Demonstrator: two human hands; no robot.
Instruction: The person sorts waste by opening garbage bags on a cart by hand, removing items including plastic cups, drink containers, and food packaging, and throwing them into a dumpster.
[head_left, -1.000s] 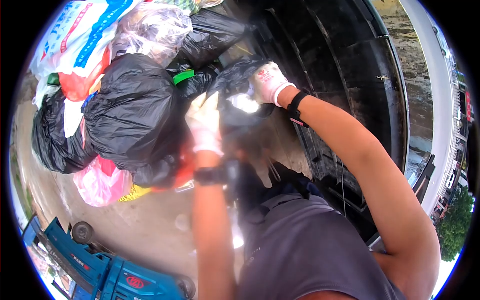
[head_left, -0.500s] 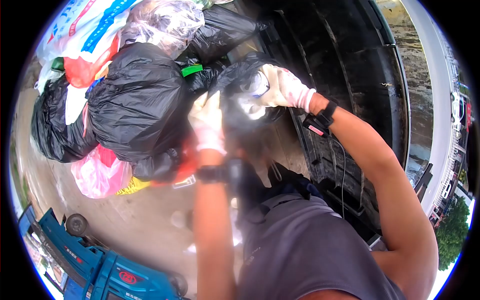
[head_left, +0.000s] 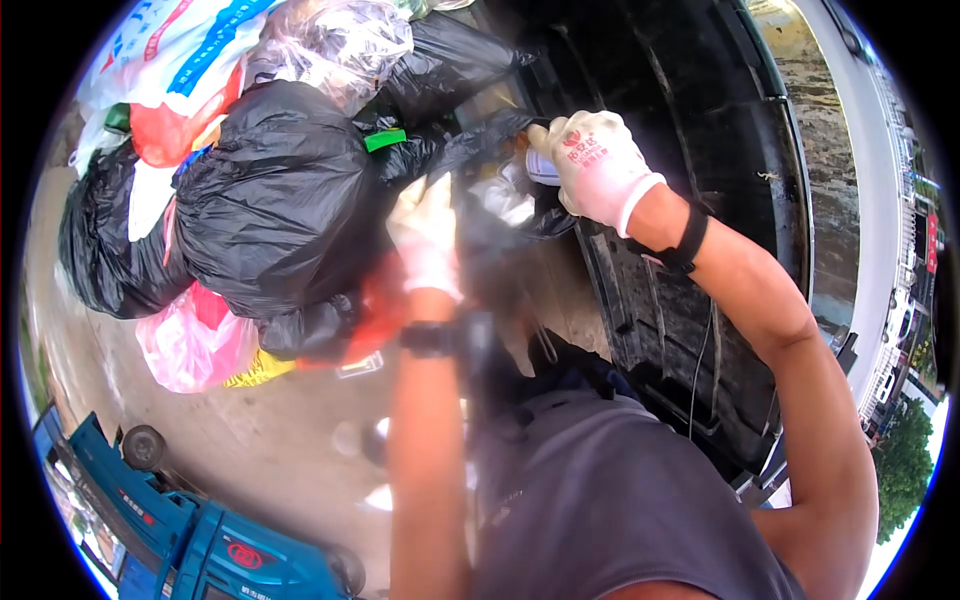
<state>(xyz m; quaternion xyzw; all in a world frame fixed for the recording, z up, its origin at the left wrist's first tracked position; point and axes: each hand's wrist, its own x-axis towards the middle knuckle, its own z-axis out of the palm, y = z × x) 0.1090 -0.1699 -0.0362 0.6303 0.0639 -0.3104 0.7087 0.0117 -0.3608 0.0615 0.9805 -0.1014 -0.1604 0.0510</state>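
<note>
An opened black plastic bag (head_left: 480,145) is stretched between my two gloved hands. My left hand (head_left: 425,228), in a white and pink glove, is closed with its fingertips on the near left edge of the bag. At the bag's far right edge, my right hand (head_left: 598,165) is closed on the plastic. Just under the right fingers shows a white labelled container (head_left: 542,168), partly covered by the glove. White crumpled material (head_left: 505,200) lies in the bag's mouth. Haze blurs the lower part of the bag.
A large knotted black garbage bag (head_left: 285,195) sits left in a pile with a pink bag (head_left: 195,340) and a printed white bag (head_left: 175,50). To the right is a dark open bin (head_left: 690,120). A blue vehicle (head_left: 245,550) stands at lower left.
My right hand has shifted right and turned so its back faces up, pulling the bag's edge outward. The labelled container shows more clearly. My left hand has moved slightly right.
</note>
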